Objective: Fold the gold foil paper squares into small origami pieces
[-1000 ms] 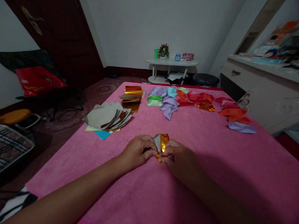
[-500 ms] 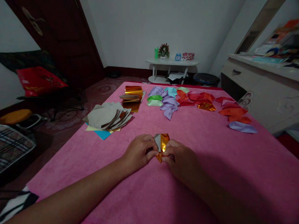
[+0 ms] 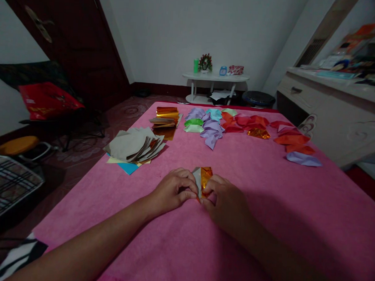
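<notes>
A small piece of gold foil paper, partly folded, lies on the pink cloth in front of me, its pale grey side showing on the left. My left hand is closed, thumb and fingers pinching the left side and near corner of the paper. From the right, my right hand grips the paper with bent fingers, its thumb at the near end. The fingertips of both hands almost meet there and hide the near fold.
A stack of grey-backed sheets lies at the left, with gold foil sheets behind it. Folded paper pieces in purple, red and orange lie along the far side of the pink-covered table. A cabinet stands right.
The gold point that stuck out at the near end of the paper is now folded up or covered by my fingers. My right thumb has shifted slightly left.
</notes>
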A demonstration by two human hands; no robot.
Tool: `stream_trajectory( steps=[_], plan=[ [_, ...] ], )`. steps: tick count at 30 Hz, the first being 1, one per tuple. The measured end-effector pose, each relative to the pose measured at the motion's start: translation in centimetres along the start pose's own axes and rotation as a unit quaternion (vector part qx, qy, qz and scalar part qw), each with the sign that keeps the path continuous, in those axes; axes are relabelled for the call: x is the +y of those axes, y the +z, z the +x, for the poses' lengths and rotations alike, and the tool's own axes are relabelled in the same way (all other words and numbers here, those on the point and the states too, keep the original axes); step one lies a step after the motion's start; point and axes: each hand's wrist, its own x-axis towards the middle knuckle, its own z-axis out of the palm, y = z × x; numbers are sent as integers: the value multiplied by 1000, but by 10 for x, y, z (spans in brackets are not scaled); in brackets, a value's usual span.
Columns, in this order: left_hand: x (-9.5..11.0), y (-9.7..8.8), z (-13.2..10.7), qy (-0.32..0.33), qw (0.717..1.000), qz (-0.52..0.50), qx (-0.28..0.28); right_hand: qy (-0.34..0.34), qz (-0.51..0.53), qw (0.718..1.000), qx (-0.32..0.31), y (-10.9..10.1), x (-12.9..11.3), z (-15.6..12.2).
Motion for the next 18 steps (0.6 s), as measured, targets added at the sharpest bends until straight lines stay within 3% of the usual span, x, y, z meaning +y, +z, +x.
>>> stream_trajectory(
  steps=[9,18],
  plan=[
    [4,-1,0,8,1000,19,-4,8,9,1000,-6,2,2,0],
    [6,6,1,-41,998,40,36,3,2,1000,-5,2,0,-1]
  ],
)
